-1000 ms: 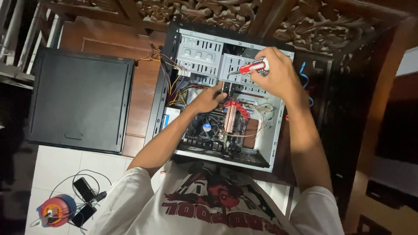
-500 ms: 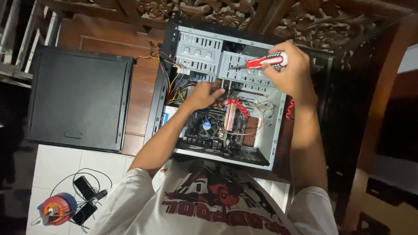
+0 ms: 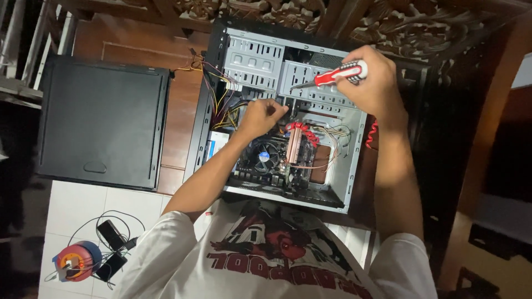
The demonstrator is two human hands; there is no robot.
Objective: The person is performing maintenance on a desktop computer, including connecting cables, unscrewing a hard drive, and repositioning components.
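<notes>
Gripping one screwdriver (image 3: 332, 75) — two hands (image 3: 372, 77) inside one case (image 3: 354, 166).

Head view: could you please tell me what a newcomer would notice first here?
The open computer case at centre, wires and motherboard showing. The right hand holds a red screwdriver over the drive bays; the left hand reaches inside. A black side panel lies left.

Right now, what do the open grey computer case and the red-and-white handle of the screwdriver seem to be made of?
The open grey computer case looks like thin sheet metal, matte grey: stamped slots and folded edges show in its drive bays. The red-and-white handle of the screwdriver, gripped in the right hand, looks like glossy moulded plastic, perhaps with rubbery grip bands; its bare shaft looks like steel.
</notes>
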